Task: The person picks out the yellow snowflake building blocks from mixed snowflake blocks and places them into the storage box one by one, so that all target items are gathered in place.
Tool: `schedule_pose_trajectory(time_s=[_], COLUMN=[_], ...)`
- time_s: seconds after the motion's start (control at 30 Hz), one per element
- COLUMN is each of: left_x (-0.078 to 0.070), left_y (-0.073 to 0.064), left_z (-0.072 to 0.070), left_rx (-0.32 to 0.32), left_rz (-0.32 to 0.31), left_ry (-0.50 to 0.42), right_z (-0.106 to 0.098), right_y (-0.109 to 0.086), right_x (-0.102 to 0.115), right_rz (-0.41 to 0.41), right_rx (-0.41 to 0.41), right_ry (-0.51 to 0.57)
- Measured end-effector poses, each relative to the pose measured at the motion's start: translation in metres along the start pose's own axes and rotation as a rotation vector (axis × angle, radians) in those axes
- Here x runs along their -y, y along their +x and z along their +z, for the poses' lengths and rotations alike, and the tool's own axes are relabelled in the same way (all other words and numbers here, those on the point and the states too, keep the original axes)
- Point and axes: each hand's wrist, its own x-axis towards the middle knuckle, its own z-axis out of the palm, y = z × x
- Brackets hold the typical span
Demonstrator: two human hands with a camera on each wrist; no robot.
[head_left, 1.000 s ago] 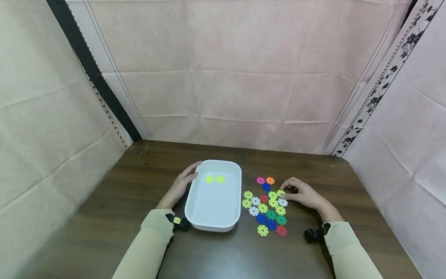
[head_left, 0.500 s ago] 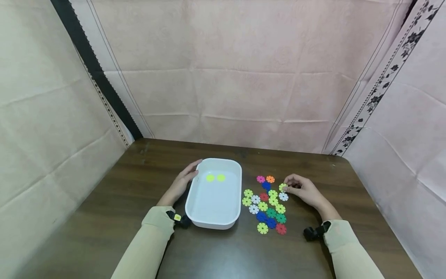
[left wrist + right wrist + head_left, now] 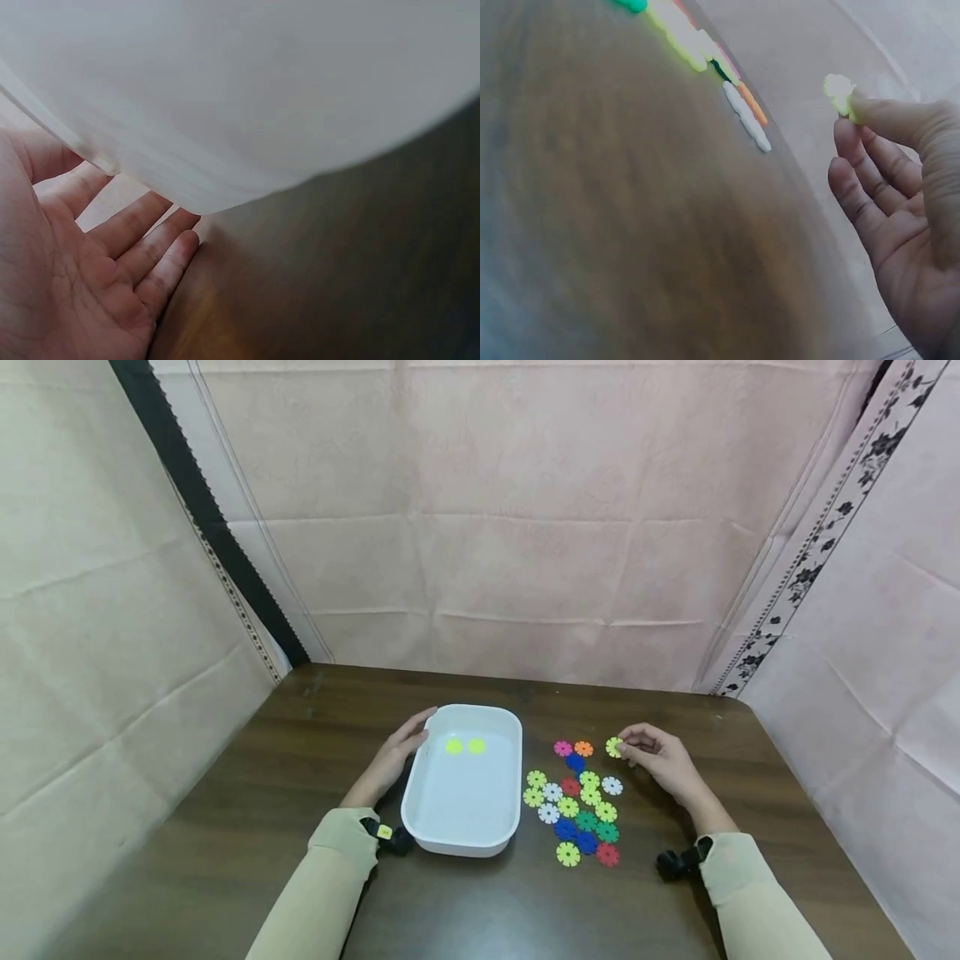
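Note:
My right hand (image 3: 660,757) pinches a yellow-green flower-shaped disc (image 3: 613,747) between thumb and fingers, held up at the right of the loose pieces. In the right wrist view the same notched disc (image 3: 838,91) shows at the fingertips. My left hand (image 3: 390,764) rests along the left side of a white rectangular tray (image 3: 461,802), its fingers fairly straight near the rim. The left wrist view shows these fingers (image 3: 169,274) beside the tray's pale wall (image 3: 247,97). Two yellow-green round spots (image 3: 476,747) show inside the tray near its far end.
Several flower-shaped discs lie on the brown table (image 3: 360,910) right of the tray: yellow-green (image 3: 568,854), blue (image 3: 587,842), green (image 3: 586,821), red (image 3: 607,854), white (image 3: 548,813), pink (image 3: 562,749) and orange (image 3: 583,749). Pale cloth (image 3: 510,527) hangs behind.
My right hand has taken a yellow-green disc from the right edge of the group and moved it away, slightly to the right. My left hand stays beside the tray.

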Motion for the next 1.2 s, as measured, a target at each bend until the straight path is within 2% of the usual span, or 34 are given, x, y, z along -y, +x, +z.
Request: schedule_pose_trajectory(time_s=[0.07,0.17,0.37,0.5,0.83,0.97,1.2], left_x=[0.004,0.018,0.018,0.017,0.016,0.015,0.016], left_y=[0.000,0.006,0.007,0.005,0.003,0.002,0.003], left_z=[0.002,0.000,-0.003,-0.003,0.000,-0.001,-0.001], left_rx=[-0.012,-0.043,-0.045,-0.054,-0.058,-0.056,-0.045], left_rz=[0.012,0.023,0.016,0.011,0.026,0.026,0.017], left_ry=[-0.001,0.002,0.001,0.009,0.011,0.005,0.002], right_z=[-0.001,0.003,0.024,0.046,0.084,0.097,0.122], right_y=[0.005,0.015,0.033,0.041,0.057,0.071,0.104], right_x=[-0.001,0.002,0.032,0.050,0.065,0.072,0.091], right_rz=[-0.018,-0.047,-0.119,-0.127,-0.116,-0.108,-0.249], right_rx=[-0.007,-0.008,0.040,0.101,0.252,0.338,0.509], right_ry=[-0.041,-0.075,-0.017,0.008,-0.013,-0.095,-0.382])
